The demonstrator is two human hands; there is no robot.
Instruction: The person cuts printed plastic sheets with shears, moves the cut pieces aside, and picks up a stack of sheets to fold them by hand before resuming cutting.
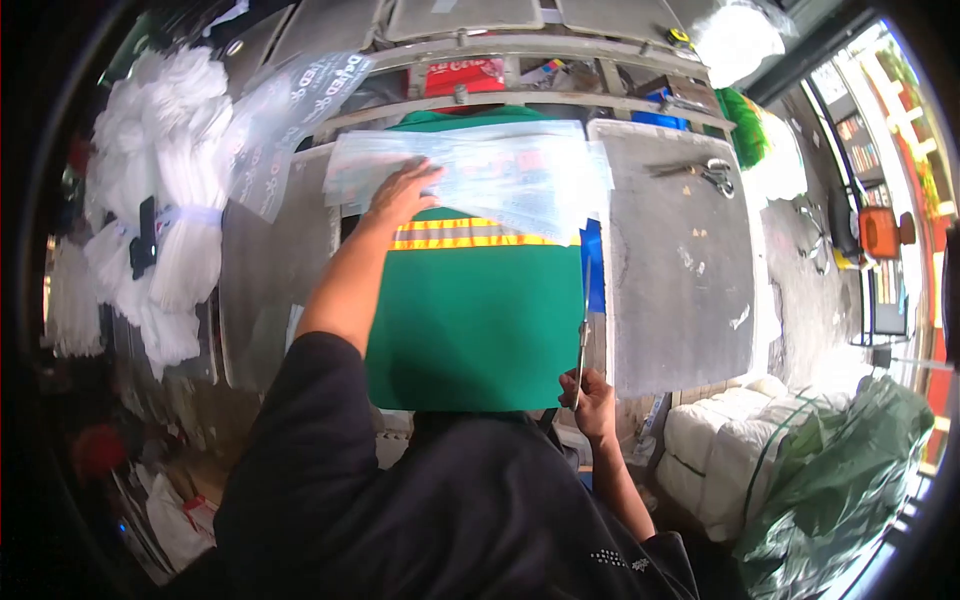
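Note:
A green garment (470,320) with an orange-yellow and grey reflective band (480,233) lies stretched flat in front of me. Across its upper part rests a stack of thin, see-through printed sheets (500,170). My left hand (405,192) lies on the left part of these sheets with its fingers spread. Near the garment's lower right corner, my right hand (592,400) is closed around a pair of scissors (584,325). Their blades point away from me along the garment's right edge, beside a strip of blue material (593,265).
Grey flat boards (680,300) flank the garment. On the right one lies another pair of scissors (715,175). Bunched white bags (190,200) and a printed clear sheet (285,130) hang at left. White wrapped bundles (720,440) and green plastic (850,470) sit at lower right.

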